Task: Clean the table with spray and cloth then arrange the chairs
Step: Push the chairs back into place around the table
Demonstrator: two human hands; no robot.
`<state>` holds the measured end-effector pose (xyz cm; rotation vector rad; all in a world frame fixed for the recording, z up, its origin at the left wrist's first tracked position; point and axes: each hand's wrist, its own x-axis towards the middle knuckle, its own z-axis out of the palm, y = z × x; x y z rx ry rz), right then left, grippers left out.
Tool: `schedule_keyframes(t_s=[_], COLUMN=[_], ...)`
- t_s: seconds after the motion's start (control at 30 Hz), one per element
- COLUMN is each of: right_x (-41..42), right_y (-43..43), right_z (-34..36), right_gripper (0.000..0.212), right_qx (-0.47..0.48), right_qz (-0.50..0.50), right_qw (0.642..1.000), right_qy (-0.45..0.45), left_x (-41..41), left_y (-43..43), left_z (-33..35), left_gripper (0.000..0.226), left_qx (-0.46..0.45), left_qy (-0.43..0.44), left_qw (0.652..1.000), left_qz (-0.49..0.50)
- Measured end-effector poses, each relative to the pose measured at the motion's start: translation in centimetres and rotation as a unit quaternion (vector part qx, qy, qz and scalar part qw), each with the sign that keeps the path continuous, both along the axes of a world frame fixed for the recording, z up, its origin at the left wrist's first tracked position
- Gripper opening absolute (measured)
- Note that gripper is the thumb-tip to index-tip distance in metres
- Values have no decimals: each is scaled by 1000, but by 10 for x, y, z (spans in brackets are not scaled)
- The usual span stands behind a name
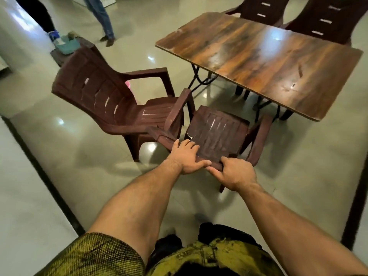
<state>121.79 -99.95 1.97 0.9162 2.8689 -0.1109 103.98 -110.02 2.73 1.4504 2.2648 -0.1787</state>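
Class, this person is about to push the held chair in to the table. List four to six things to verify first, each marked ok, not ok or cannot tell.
1. Left hand and right hand both grip the held chair by its back: ok.
2. Route to the table free: not ok; the second chair has an arm crowding the held chair's left side.
3. Held chair's legs all on the floor: cannot tell, mostly hidden.
4. Far chairs set at the table's far side: ok.
5. Bystanders away from the route: ok.
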Motion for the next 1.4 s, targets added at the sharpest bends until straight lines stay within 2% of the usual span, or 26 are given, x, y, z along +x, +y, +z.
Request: schedule_keyframes(t_s=[0.2, 0.57, 0.8, 1.0, 1.1, 1.27, 1.4], right_x=[3, 10, 30, 24, 24, 27, 17], right_y=[-36, -58, -1, 27, 29, 23, 2], right_z=[-3, 2, 3, 4, 0, -4, -8], right_gripper=[83, 84, 78, 74, 76, 92, 80], right_qx=[17, 14, -4, -24, -33, -21, 0], right_qz=[-52, -187, -182, -182, -173, -164, -176], right_qw=[998, 982, 983, 983, 984, 986, 984], right_qy=[-6, 10, 15, 18, 17, 13, 21], left_x=[-10, -19, 5, 0, -2, -18, -28], left_y=[-23, 1, 42, 69, 74, 75, 68], left_z=[-7, -9, -9, -3, -3, 0, 6], left_gripper=[91, 95, 89, 85, 85, 90, 77], left_qx=[26, 33, 54, 39, 16, -14, -19], left_qy=[4, 0, 1, 6, 6, 21, 70], left_qw=[998, 986, 983, 985, 984, 972, 966], left_qz=[-55, -164, -175, -171, -180, -234, -249])
